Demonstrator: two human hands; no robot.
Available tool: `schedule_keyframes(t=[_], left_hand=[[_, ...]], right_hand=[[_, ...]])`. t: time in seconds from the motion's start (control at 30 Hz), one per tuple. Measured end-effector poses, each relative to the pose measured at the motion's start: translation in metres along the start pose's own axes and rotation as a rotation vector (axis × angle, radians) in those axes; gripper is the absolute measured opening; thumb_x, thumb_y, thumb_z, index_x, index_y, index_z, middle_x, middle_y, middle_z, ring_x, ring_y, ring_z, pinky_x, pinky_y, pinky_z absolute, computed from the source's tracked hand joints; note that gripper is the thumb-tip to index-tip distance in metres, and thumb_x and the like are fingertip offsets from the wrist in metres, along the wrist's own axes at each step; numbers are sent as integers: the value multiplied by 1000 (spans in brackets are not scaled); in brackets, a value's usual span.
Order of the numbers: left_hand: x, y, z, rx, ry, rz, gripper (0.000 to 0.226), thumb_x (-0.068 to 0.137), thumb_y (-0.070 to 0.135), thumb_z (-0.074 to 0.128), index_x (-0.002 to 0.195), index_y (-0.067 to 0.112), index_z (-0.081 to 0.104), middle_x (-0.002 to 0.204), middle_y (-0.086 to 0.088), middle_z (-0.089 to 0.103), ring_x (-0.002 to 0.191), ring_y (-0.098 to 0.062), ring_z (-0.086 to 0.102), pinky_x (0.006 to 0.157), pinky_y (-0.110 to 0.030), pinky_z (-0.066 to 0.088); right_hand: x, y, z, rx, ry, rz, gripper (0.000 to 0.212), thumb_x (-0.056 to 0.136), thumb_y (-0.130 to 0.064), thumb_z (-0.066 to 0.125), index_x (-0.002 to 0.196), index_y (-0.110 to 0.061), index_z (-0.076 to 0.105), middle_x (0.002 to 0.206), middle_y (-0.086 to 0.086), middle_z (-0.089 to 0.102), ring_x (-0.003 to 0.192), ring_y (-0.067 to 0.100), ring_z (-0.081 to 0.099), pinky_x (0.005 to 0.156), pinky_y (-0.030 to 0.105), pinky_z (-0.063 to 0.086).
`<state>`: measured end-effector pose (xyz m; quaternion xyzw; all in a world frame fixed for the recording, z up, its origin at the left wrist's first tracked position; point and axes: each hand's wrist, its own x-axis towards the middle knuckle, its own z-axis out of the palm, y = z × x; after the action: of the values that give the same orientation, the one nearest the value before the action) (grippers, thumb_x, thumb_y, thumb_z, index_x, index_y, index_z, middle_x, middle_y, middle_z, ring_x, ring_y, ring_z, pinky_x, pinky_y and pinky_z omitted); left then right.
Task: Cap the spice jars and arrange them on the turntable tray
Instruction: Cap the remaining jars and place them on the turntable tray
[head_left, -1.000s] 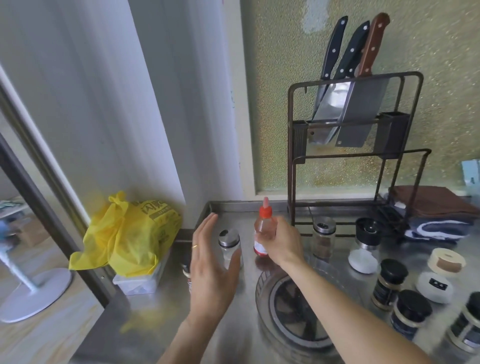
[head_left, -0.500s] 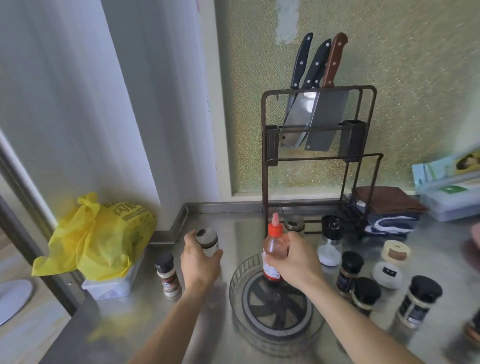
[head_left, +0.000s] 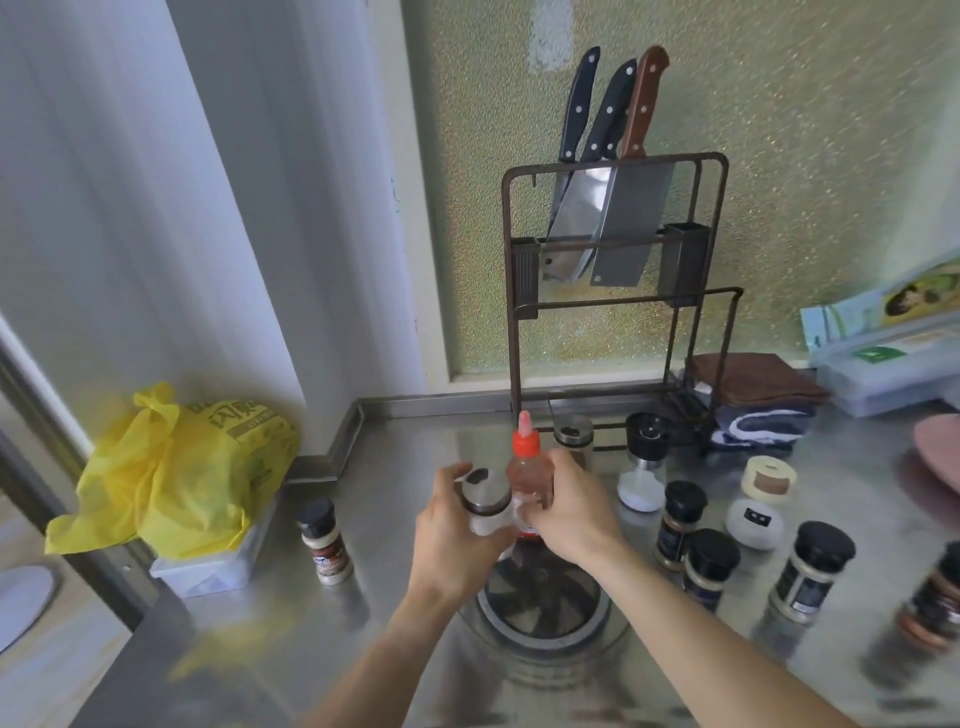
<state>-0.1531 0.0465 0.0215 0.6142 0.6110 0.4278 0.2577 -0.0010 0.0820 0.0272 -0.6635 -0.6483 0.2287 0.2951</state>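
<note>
Gripping shaker jar (head_left: 485, 501) in left hand (head_left: 457, 535), right hand (head_left: 569, 514) clamped on red-capped bottle (head_left: 527, 470), both over turntable tray (head_left: 545, 613).

Bright, soft daylight through frosted window (head_left: 701, 171) at 1 o'clock. Dull glare on steel counter (head_left: 395, 499). Motion blur on jars (head_left: 935, 603) at 4 o'clock (wide-angle bending at edges).

Hands: two are showing — left hand (head_left: 457, 535), right hand (head_left: 569, 512).
Black-capped spice jars: five are standing — one at 9 o'clock (head_left: 324, 540), four at 3 o'clock, e.g. (head_left: 678, 522).
Metal-lidded shakers: two — one held (head_left: 485, 499), one behind (head_left: 573, 436).
Red-capped bottles: one (head_left: 527, 467).
Knives: three are hanging at 12 o'clock (head_left: 613, 171).
Turntable trays: one (head_left: 545, 608).
</note>
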Motion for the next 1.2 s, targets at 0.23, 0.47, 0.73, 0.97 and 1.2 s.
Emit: schedule_keyframes(t=[0.23,0.47,0.73,0.97,1.2], left_hand=[[7,-9,12,21,24,-22,77,70,20,89,135,22,49,97,24,59,94,-13,62,71,-7,45],[10,-9,15,40,-24,-3,89,70,24,89,144,22,39,112,11,62,112,-22,64,86,-23,45],[8,70,-17,161,195,432,74,83,49,79,142,21,45,141,8,54,127,-9,51,104,-25,41],[57,148,44,909,-160,777,43,86,13,60,128,15,53,123,-12,57,108,-34,59,86,-43,52],[110,132,104,1315,-455,449,56,92,19,62,144,16,43,131,-12,56,118,-33,61,85,-40,47]], right_hand=[[-5,3,-3,10,19,-14,53,89,-25,75,135,-24,49,127,-4,67,110,19,67,77,23,45],[-3,7,-7,-11,8,5,57,86,-17,76,134,-23,47,122,-1,68,109,22,67,83,31,55],[-2,3,-82,-76,125,-78,65,86,-18,78,144,-20,48,130,-3,63,115,16,64,103,38,54],[25,25,-150,-201,176,103,74,76,-32,85,139,-18,49,125,3,64,111,25,64,94,43,55],[52,57,-145,-135,-106,208,90,70,-32,89,144,-13,42,135,7,58,121,26,57,95,37,49]])
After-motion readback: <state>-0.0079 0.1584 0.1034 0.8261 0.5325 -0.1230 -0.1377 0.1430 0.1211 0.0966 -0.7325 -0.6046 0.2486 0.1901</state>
